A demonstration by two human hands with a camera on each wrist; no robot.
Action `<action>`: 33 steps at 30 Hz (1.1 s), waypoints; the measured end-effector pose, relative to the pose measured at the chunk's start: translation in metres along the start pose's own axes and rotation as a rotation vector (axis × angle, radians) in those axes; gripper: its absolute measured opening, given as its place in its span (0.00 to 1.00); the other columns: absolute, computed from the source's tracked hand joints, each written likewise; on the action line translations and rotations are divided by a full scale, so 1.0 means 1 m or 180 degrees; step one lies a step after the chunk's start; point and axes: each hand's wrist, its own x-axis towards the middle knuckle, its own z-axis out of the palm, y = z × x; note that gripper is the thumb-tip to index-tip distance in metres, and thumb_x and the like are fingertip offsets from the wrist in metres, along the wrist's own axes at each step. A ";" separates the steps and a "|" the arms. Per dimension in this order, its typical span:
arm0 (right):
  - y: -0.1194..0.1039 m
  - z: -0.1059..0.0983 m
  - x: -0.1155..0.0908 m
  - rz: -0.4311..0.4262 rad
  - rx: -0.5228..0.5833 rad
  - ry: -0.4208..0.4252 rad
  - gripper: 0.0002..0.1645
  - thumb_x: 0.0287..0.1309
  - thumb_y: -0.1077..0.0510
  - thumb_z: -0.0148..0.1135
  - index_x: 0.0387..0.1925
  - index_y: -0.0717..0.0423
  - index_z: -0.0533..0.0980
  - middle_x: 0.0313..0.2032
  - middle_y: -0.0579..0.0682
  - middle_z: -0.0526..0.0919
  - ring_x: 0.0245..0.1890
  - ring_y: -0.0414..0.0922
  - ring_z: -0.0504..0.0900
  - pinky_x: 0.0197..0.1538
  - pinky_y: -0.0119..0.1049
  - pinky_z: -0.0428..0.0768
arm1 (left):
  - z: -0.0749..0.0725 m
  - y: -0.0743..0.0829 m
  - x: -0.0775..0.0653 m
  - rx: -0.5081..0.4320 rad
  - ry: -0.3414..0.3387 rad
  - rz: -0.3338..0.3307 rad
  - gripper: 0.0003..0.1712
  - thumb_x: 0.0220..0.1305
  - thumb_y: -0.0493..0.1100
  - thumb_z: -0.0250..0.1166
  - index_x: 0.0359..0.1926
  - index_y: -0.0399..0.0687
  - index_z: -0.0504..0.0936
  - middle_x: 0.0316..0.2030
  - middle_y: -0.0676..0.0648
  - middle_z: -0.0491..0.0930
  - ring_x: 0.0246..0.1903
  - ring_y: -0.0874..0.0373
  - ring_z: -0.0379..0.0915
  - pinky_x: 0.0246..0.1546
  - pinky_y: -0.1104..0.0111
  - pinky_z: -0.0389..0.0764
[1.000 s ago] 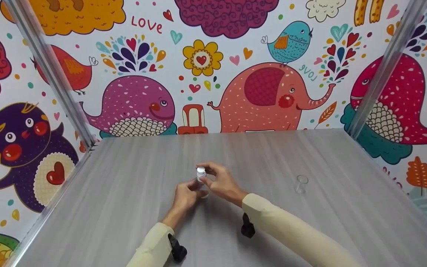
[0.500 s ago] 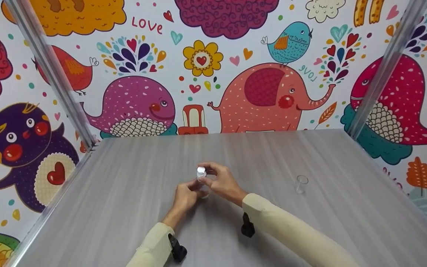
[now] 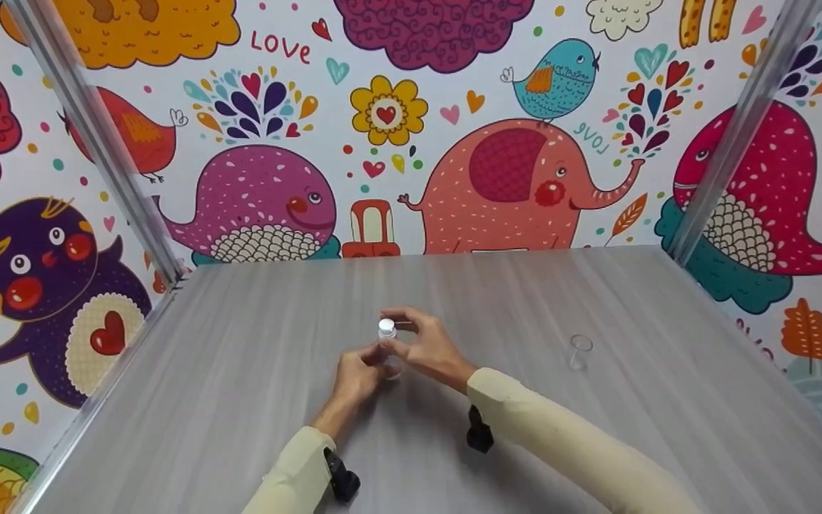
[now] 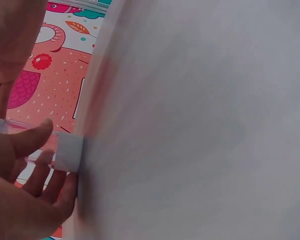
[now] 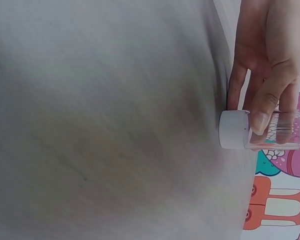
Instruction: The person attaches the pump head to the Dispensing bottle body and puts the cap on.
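Observation:
A small clear bottle (image 5: 285, 131) stands upright between both hands, with a white top (image 3: 387, 327) and a white base (image 4: 69, 152) right at the table surface. My left hand (image 3: 357, 380) grips its clear body low down, thumb on one side and fingers on the other, as both wrist views show. Higher up, my right hand (image 3: 434, 351) holds the bottle near the white top between thumb and fingers. In the right wrist view only a sliver of that hand shows at the edge, and the bottle's top is cut off.
A small clear glass-like cup (image 3: 580, 351) stands on the grey wood-grain table (image 3: 261, 328), to the right of the hands. Metal posts (image 3: 97, 135) rise at the table's back corners, in front of printed cartoon walls. Each sleeve carries a black wrist camera (image 3: 479, 431).
Both hands keep their places at the bottle. My right hand's fingers have shifted up slightly around the white top. The cup has stayed where it was.

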 end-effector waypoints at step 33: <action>-0.004 -0.005 -0.001 0.0135 -0.0053 -0.0023 0.27 0.60 0.59 0.69 0.61 0.56 0.75 0.56 0.54 0.83 0.58 0.52 0.82 0.63 0.52 0.78 | 0.000 0.000 0.000 -0.0103 -0.0075 -0.0069 0.28 0.51 0.29 0.71 0.56 0.33 0.82 0.51 0.31 0.84 0.52 0.42 0.82 0.45 0.60 0.86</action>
